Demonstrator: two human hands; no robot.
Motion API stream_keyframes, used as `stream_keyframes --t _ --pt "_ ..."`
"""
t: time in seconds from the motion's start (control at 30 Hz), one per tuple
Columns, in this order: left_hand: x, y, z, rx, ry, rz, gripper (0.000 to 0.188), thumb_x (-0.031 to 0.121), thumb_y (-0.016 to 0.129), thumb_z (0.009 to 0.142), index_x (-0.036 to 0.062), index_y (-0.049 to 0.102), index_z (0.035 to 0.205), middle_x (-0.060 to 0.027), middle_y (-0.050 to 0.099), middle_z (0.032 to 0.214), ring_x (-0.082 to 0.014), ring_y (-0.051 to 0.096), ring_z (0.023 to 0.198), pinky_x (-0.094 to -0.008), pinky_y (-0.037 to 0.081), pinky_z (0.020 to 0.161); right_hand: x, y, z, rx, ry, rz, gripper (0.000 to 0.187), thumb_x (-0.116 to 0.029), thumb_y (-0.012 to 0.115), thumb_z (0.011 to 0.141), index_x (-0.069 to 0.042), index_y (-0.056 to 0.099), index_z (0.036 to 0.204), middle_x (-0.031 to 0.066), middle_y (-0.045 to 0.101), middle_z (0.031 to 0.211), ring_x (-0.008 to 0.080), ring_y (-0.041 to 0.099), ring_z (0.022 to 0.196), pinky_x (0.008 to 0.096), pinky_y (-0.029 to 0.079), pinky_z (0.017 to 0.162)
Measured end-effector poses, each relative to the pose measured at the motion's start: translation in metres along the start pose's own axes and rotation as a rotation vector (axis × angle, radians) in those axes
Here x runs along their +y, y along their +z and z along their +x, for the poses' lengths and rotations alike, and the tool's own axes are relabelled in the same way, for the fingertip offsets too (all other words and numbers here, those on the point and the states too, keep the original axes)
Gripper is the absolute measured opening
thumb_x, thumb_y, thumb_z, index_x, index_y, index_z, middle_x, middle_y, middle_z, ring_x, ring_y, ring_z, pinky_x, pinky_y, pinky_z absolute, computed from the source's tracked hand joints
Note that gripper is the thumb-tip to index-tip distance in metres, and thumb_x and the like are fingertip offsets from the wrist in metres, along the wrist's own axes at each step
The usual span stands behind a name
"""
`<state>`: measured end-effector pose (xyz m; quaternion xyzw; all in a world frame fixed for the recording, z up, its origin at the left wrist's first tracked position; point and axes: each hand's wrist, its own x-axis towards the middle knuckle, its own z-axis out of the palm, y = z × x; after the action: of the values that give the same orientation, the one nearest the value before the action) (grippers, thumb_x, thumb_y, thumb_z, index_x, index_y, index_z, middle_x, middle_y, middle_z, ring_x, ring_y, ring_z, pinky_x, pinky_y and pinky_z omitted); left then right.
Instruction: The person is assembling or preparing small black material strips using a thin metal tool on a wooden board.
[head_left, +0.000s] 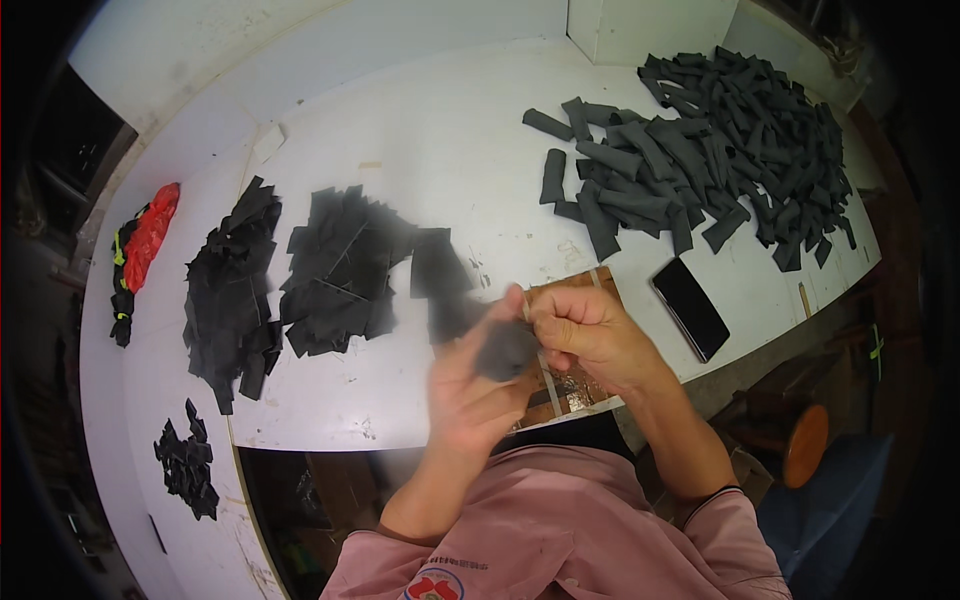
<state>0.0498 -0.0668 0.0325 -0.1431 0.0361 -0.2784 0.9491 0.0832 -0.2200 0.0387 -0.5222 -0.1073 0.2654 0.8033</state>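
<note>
At the near left, a small heap of dark scraps (187, 465) is lying on the worktop (330, 415), apart from the larger piles. Over the near edge, the left hand (470, 400) is clamping its fingers around a dark cloth piece (505, 352); blur is hiding its exact form. The right hand (600, 340) is holding its fingers together, seemingly pinching the piece's right edge, so both hands are probably steadying opposite sides. A brown panel (582, 388) is lying beneath them, perhaps marking the working spot. A black phone (690, 310) is resting just right, presumably within easy reach. Farther left, two flat-piece piles (345, 270) are sitting, the loose pieces (438, 262) spreading toward the left hand, likely for easy picking. A red bag (152, 238) is lying far left, and rolled dark tubes (740, 150) are heaping up far right, likely sorted from the flat pieces.
</note>
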Motion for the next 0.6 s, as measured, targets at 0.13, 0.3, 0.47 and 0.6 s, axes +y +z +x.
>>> stream_keyframes --t 0.13,0.3,0.47,0.6 --pt "0.009 -0.006 0.002 0.032 0.041 -0.103 0.035 0.006 0.035 0.087 -0.0039 0.036 0.121 -0.0099 0.054 0.072 -0.0058 0.033 0.033 -0.0181 0.031 0.027 -0.002 0.0 0.015 -0.055 0.102 -0.032 0.018 -0.018 0.052 0.083 -0.005 0.054 0.071 -0.0036 0.048 0.062 0.0035 0.041 0.052 0.0169 0.033 0.048" --pt "0.001 -0.009 -0.007 0.375 0.22 0.987 0.04 0.008 0.05 0.082 -0.0025 0.039 0.119 -0.0032 0.053 0.073 -0.0042 0.035 0.038 -0.0197 0.031 0.032 0.028 -0.022 0.003 0.01 0.181 0.124 0.018 -0.018 0.052 0.082 -0.006 0.054 0.07 -0.0034 0.048 0.062 0.0047 0.043 0.053 0.0176 0.034 0.05" --pt "0.004 0.011 -0.001 0.062 0.674 2.015 0.021 0.007 0.056 0.08 -0.0034 0.055 0.098 -0.0117 0.056 0.097 -0.0145 0.052 0.089 -0.0265 0.041 0.079 0.023 -0.021 0.004 0.073 0.098 -0.182 0.014 -0.014 0.051 0.082 -0.004 0.056 0.075 -0.0011 0.049 0.063 0.0057 0.045 0.055 0.0189 0.035 0.051" --pt "-0.008 0.011 0.001 0.01 0.694 1.695 0.013 0.008 0.057 0.079 -0.0033 0.056 0.085 -0.0142 0.057 0.095 -0.0186 0.052 0.091 -0.0296 0.039 0.083 0.0 0.003 -0.004 0.324 -0.404 -0.602 0.015 -0.016 0.057 0.078 -0.001 0.057 0.078 0.004 0.052 0.066 0.0116 0.049 0.057 0.0237 0.039 0.052"
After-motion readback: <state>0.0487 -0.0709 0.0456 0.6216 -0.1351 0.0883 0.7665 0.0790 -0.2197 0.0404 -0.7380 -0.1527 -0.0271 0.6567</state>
